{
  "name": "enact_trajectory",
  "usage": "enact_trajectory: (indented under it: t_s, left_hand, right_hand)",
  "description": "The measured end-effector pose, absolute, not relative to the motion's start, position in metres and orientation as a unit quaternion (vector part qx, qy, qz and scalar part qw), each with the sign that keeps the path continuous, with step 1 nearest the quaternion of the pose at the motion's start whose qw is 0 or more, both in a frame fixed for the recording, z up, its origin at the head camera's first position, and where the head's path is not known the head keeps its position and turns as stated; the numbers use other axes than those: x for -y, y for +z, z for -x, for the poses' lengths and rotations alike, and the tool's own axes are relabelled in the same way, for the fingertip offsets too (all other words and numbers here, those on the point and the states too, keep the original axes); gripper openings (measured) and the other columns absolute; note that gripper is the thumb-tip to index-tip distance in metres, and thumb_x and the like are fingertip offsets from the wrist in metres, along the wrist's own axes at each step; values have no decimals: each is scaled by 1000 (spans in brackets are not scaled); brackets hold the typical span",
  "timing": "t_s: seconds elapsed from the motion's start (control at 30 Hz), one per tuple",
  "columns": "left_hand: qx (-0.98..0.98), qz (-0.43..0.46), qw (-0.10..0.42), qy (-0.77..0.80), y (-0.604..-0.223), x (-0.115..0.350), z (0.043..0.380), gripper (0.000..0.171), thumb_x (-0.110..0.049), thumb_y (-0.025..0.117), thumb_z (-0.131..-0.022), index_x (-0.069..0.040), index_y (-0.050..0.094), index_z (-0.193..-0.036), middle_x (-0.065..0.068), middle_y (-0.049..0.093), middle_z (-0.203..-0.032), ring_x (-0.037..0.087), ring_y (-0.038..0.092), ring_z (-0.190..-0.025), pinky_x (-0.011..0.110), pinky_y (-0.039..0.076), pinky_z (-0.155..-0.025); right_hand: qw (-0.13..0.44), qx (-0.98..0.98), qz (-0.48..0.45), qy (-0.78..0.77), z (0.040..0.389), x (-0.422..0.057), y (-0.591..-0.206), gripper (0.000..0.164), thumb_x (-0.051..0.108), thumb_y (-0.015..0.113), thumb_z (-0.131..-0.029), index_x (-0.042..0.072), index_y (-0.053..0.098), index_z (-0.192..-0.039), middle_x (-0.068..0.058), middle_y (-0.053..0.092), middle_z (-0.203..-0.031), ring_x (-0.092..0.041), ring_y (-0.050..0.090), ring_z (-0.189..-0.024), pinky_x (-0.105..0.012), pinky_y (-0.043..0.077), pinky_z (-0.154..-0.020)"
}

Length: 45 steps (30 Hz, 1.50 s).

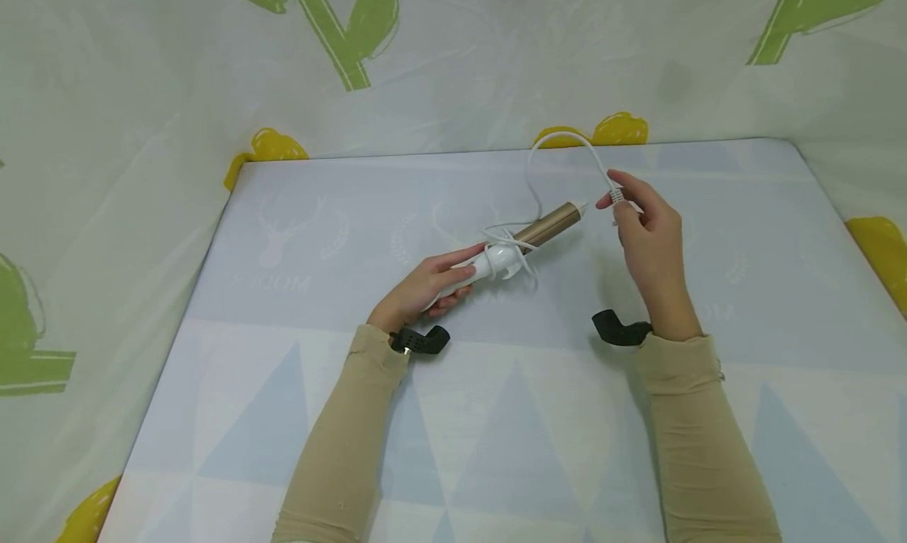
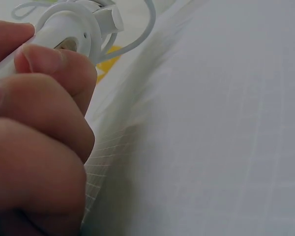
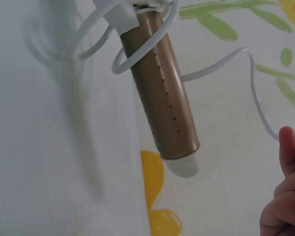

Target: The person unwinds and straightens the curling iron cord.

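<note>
A curling iron with a white handle and a bronze barrel (image 1: pixel 549 227) is held above the table, its white tip pointing up and right in the head view. My left hand (image 1: pixel 428 282) grips its handle; curled fingers (image 2: pixel 44 113) wrap it in the left wrist view. Loops of white cord (image 3: pixel 142 49) are wound around the iron where handle and barrel meet. From there the cord arcs over to the plug end (image 1: pixel 616 194), which my right hand (image 1: pixel 652 232) pinches between thumb and fingers. The plug's prongs cannot be made out.
Beneath both arms lies a table (image 1: pixel 248 386) with a pale cover of blue triangles and deer prints. A light curtain (image 1: pixel 482 71) with green and yellow plant shapes hangs behind the table's far edge and along its sides.
</note>
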<state>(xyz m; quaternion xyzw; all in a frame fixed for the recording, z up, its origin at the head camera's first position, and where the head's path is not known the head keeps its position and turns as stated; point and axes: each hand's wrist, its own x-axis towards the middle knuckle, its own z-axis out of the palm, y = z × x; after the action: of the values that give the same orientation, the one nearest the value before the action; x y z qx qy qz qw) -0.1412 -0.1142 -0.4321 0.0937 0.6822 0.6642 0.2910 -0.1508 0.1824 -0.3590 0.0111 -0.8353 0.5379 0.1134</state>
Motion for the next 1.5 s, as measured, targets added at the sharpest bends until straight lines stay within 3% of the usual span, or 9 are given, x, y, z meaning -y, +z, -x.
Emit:
enact_trajectory:
  t_s: [0.23, 0.67, 1.07, 1.5]
  left_hand:
    - [-698, -102, 279, 652, -431, 112, 142, 42, -35, 55, -92, -38, 46, -133, 5, 49, -69, 11, 32, -42, 24, 27, -35]
    - [-694, -92, 278, 658, -434, 110, 142, 41, -33, 53, -94, -37, 45, -134, 5, 49, -68, 11, 32, -42, 24, 28, -35]
    - [-709, -69, 263, 650, -433, 107, 142, 41, -38, 53, -93, -41, 45, -132, 3, 48, -67, 9, 34, -42, 23, 28, -35]
    - [-709, -54, 261, 653, -429, 106, 140, 41, -39, 51, -93, -44, 42, -133, 6, 48, -70, 10, 33, -42, 23, 28, -36]
  right_hand:
    - [148, 822, -48, 547, 134, -172, -334, 37, 14, 39, -95, 19, 56, -127, 7, 61, -94, -13, 31, -47, -21, 27, -43]
    - [153, 798, -57, 580, 139, -182, -342, 36, 12, 40, -95, 18, 57, -126, 4, 63, -94, -14, 32, -49, -21, 27, -42]
    - [200, 631, -97, 743, 143, -199, -339, 35, -5, 39, -88, -1, 63, -113, -8, 64, -79, -12, 26, -44, -21, 19, -41]
    - [286, 579, -86, 759, 143, -212, -335, 36, -7, 34, -83, -11, 64, -102, -13, 62, -70, -12, 23, -38, -21, 11, -38]
